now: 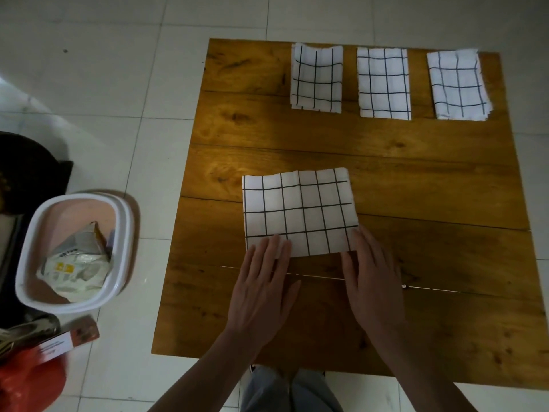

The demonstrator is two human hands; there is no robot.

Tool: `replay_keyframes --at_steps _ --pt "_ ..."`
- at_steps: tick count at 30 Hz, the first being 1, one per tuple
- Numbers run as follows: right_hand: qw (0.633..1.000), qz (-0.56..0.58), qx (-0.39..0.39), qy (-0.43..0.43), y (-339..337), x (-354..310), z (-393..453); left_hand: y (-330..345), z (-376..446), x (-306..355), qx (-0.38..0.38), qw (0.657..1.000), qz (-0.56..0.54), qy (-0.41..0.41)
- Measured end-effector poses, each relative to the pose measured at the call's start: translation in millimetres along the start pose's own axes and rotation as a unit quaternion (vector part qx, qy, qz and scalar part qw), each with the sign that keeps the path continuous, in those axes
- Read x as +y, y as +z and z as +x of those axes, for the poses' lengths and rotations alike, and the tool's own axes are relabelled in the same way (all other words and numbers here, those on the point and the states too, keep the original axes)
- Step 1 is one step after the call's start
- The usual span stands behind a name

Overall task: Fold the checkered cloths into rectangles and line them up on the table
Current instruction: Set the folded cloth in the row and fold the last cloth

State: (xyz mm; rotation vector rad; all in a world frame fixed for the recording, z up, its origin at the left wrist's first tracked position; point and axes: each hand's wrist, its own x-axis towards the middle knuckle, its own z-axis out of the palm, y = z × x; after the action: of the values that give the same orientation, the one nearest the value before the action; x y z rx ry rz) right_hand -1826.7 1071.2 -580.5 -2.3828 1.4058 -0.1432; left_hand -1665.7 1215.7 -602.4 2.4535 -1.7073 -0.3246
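Three folded white cloths with black check lines lie in a row along the far side of the wooden table (416,179): a left one (316,77), a middle one (383,83) and a right one (459,84). A larger folded checkered cloth (300,211) lies flat nearer me, left of the table's centre. My left hand (261,289) lies flat with straight fingers on that cloth's near left corner. My right hand (372,281) is flat too, its fingertips touching the near right corner.
A white plastic bin (124,233) with crumpled packaging stands on the tiled floor left of the table. A red bag (29,385) and a small box (59,346) are at the lower left. A dark object (26,168) sits at the left edge.
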Motion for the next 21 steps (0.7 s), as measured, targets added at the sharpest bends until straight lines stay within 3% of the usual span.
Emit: replay_keyframes --at_steps 3,10,15,21 --pt "0.996 0.019 0.026 0.085 -6 -11 6 1 8 6 -0.009 0.999 0.011 0.033" --pt "0.978 0.029 -0.035 0.204 -13 -21 26 5 10 12 -0.018 0.998 0.036 0.041" --pt "0.953 0.150 -0.050 0.260 -11 -24 33 6 9 13 -0.026 0.999 0.021 0.041" --pt "0.871 0.392 0.011 0.295 -15 -24 28 8 6 19 -0.028 0.999 0.012 0.040"
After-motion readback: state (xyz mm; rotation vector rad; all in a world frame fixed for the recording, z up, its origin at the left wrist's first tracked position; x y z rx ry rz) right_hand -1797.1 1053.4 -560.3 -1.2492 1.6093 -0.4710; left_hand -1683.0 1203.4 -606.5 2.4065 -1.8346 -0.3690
